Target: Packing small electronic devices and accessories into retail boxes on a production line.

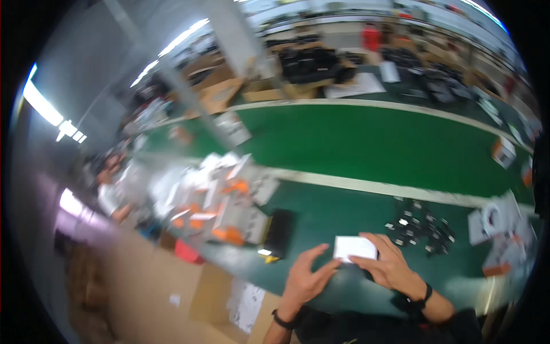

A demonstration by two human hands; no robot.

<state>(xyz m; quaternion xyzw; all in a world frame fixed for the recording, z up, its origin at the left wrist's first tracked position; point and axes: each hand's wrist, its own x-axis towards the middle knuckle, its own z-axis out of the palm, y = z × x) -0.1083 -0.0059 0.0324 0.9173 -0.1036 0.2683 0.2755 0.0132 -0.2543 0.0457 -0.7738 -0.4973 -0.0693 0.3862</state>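
A small white box (354,247) is held over the near part of the green worktable by my right hand (389,265), its thumb across the front and its fingers along the upper edge. My left hand (303,280) is just left of the box, thumb and forefinger spread apart. Its thumb tip comes up to the box's lower left corner; whether it touches is hard to tell. Right of the box lie several small black pieces with shiny metal ends (421,226). Left of my hands rests a long black object (277,232) with a yellow part at its near end.
White and orange cartons (229,200) are piled at the left, blurred. More cartons (504,232) stand at the right. Beyond a pale rail runs a green belt (366,137). An open cardboard box (215,301) is below the table's near edge. Another person's arm (112,198) shows far left.
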